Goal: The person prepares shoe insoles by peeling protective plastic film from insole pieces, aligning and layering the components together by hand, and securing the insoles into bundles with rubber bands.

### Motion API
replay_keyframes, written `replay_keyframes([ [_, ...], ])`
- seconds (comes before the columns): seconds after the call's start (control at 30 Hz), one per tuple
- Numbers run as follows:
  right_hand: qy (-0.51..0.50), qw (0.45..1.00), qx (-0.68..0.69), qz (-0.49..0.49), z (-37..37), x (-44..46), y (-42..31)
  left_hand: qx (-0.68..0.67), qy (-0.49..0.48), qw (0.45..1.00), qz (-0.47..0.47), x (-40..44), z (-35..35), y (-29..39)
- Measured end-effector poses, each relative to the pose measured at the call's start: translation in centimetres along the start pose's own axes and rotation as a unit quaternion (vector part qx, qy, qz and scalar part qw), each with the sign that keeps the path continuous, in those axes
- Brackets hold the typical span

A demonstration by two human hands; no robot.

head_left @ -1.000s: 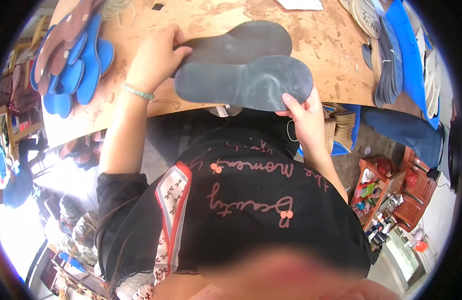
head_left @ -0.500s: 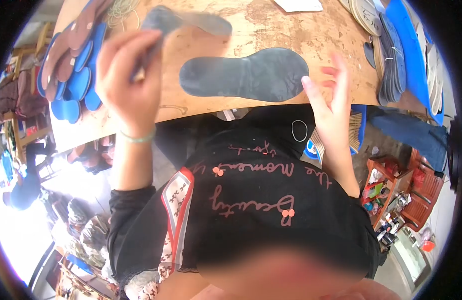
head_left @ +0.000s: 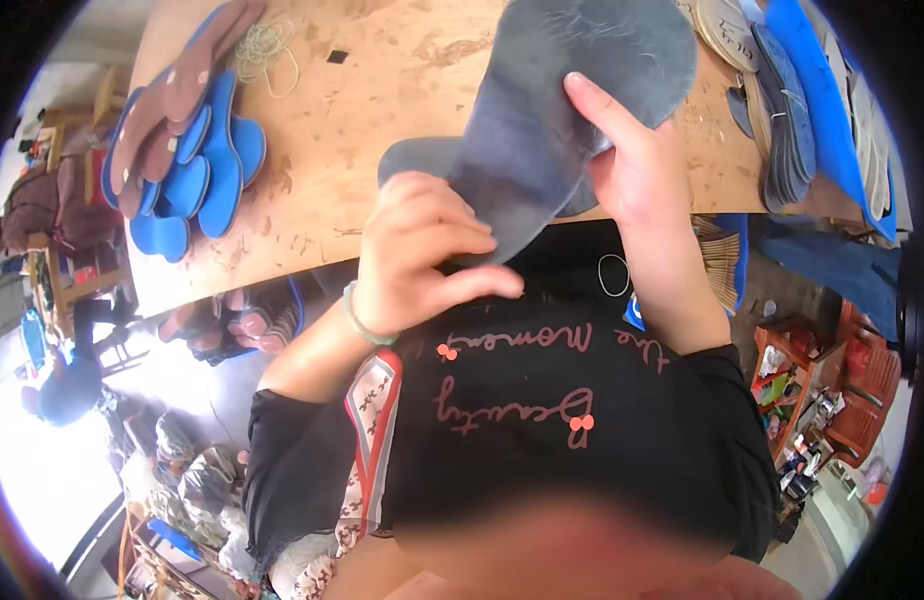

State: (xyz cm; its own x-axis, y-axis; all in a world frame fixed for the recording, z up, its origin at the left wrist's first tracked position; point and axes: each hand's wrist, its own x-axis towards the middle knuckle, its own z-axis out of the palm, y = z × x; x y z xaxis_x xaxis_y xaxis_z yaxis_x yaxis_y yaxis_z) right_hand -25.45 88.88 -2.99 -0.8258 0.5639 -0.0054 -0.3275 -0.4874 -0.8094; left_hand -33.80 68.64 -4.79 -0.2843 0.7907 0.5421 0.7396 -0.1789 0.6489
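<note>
A dark grey insole (head_left: 527,140) is raised at a slant above the wooden table. My right hand (head_left: 632,150) grips its edge near the wide end, thumb on the upper face and fingers behind. At the lower, narrower end, my left hand (head_left: 432,245), with a bracelet on the wrist, has its fingers against the insole and its thumb stretched apart below. A second dark insole (head_left: 419,157) lies on the table, mostly hidden behind the raised one and my hands.
Blue and brown insoles (head_left: 222,160) overlap at the table's left. Near them are a loose tangle of string (head_left: 266,52) and a small black square (head_left: 337,57). Tied dark insoles (head_left: 787,130) stand at the right beside a blue sheet (head_left: 817,100). The table's front edge (head_left: 242,268) curves below.
My left hand came back from the upper left toward the middle. A dark insole is now raised in my right hand, which was spread beside the lying insole half a second ago.
</note>
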Motion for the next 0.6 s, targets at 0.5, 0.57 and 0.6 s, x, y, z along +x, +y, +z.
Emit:
replay_keyframes([
  [0.5,0.013,0.908,-0.329,-0.257,0.4,0.0,-1.1,-0.522,0.201,0.79,-0.249,5.2,1.9,1.3],
  [0.57,-0.03,0.931,-0.286,-0.226,1.9,-0.9,-1.5,-0.447,0.182,0.846,-0.227,5.1,2.1,1.4],
  [0.6,-0.1,0.932,-0.299,-0.178,2.6,-1.5,-1.3,-0.404,0.162,0.873,-0.217,5.0,2.3,1.5],
])
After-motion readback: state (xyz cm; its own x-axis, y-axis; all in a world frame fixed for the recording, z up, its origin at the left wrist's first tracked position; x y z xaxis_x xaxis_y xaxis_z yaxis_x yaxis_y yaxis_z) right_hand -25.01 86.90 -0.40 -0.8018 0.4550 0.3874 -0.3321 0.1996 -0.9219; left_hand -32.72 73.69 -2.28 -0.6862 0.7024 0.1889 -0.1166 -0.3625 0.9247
